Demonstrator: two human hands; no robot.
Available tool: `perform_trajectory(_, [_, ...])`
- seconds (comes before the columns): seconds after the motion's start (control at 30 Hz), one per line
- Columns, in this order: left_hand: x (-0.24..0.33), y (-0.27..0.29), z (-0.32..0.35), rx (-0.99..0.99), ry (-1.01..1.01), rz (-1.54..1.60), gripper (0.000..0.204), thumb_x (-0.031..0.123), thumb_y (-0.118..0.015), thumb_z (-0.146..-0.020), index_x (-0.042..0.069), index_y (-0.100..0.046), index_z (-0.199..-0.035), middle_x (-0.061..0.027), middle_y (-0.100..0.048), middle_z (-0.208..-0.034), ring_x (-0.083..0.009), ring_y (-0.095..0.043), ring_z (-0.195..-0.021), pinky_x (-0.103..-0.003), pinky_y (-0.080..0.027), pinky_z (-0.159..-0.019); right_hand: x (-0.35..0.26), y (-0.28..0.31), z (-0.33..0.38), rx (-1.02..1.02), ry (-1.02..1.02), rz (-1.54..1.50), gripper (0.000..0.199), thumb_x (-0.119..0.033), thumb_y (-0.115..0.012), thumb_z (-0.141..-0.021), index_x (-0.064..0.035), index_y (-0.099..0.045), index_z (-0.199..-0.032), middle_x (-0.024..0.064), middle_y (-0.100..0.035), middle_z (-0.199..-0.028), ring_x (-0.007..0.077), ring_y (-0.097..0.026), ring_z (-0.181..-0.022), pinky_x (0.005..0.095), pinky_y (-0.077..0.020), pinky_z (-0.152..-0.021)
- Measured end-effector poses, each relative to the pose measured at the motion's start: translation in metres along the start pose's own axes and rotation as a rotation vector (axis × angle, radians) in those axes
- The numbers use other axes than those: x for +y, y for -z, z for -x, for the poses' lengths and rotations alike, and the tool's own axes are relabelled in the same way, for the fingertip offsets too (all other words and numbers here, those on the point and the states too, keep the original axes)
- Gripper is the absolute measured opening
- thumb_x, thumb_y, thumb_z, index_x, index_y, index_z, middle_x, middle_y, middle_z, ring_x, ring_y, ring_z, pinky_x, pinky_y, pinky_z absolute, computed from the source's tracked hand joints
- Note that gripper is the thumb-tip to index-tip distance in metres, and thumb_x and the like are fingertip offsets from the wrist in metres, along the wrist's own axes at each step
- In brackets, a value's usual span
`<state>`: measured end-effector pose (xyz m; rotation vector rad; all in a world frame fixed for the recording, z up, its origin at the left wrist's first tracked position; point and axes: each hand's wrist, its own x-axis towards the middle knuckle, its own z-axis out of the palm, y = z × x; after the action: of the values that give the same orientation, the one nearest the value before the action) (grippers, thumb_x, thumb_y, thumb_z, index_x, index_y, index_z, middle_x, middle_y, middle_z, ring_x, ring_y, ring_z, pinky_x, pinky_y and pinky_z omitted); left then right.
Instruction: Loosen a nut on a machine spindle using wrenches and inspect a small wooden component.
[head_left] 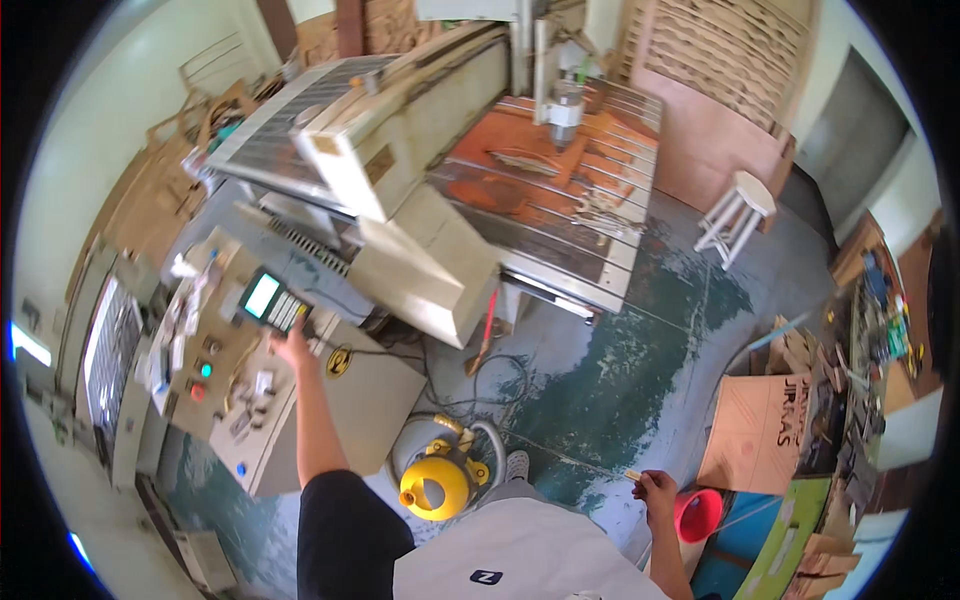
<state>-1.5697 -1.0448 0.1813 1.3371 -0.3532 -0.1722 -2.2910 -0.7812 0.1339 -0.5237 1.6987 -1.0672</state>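
Patchy green floor (625, 375) spans the centre; at left, the left hand (292, 346) grips a black, lit-screened keypad controller (272, 302); lower right, the right hand (656, 492) pinches a small yellow piece (633, 476) near black-lettered brown cardboard (742, 430).

The floor (590, 400) is grey with worn green patches. A white stool (752, 193) and a round yellow tank (457, 485) stand on it. Orange dust (485, 197) covers parts of the big striped table (545, 228). Small bits (240, 425) lie on the beige desk (365, 400).
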Motion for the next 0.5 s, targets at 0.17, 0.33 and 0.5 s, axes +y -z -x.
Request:
perform_trajectory(0.17, [-0.001,-0.001,0.004,-0.120,0.068,0.077,0.038,-0.005,-0.072,-0.072,0.000,-0.059,-0.107,-0.0092,-0.066,-0.099,-0.0172,-0.065,-0.074,-0.029,-0.054,-0.063,-0.020,-0.002,-0.034,-0.027,-0.044,-0.009,0.017,-0.009,-0.061,-0.088,0.0054,-0.059,-0.097,0.0128,-0.064,-0.076,0.0193,-0.063,-0.060,0.0298,-0.0536,-0.053])
perform_trajectory(0.33, [-0.026,-0.008,0.094,0.379,-0.005,-0.577,0.056,0.028,-0.080,-0.076,-0.007,-0.052,-0.111,-0.0213,-0.059,-0.114,-0.0277,-0.056,-0.099,-0.042,-0.046,-0.090,-0.030,0.006,-0.076,-0.019,-0.007,0.051,0.016,-0.009,-0.061,-0.088,0.0055,-0.060,-0.096,0.0117,-0.063,-0.075,0.0187,-0.063,-0.060,0.0294,-0.0530,-0.053])
perform_trajectory(0.5, [-0.107,-0.047,0.294,-0.402,-0.190,-0.762,0.017,0.003,-0.063,-0.075,-0.002,-0.060,-0.091,-0.0120,-0.058,-0.079,-0.0264,-0.056,-0.071,-0.038,-0.047,-0.067,-0.063,0.018,-0.139,-0.050,0.143,0.234,0.014,-0.008,-0.062,-0.087,0.0039,-0.063,-0.094,0.0080,-0.064,-0.071,0.0127,-0.060,-0.059,0.0274,-0.0496,-0.052])
